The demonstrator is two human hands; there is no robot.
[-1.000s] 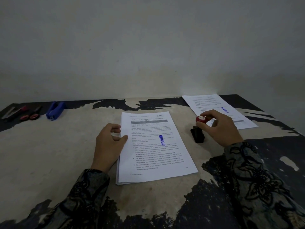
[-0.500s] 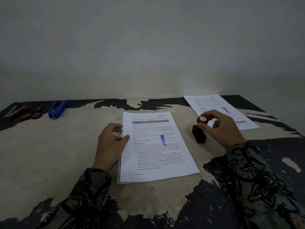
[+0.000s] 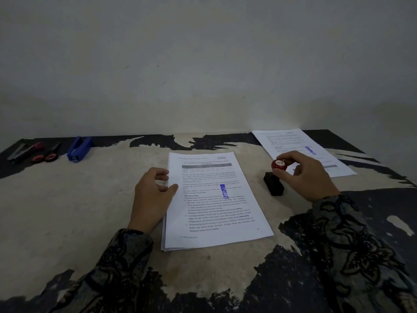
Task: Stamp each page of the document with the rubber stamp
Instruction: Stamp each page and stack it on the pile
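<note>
Now the right hand (image 3: 309, 175) pinches the stamp (image 3: 276, 177); the left hand (image 3: 151, 195), loosely curled, should peel only the stamped top page (image 3: 216, 199).

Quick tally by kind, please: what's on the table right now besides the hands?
Paper stacks: 1, the document stack
Loose stamped pages: 1, the single page
Rubber stamps: 1, the rubber stamp, gripped by the right hand
Staplers: 1, blue stapler
Scissors: 1, red-handled scissors
Total: 5

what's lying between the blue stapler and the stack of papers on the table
Nothing: in the head view, only bare worn tabletop lies between the blue stapler and the paper stack.
</note>
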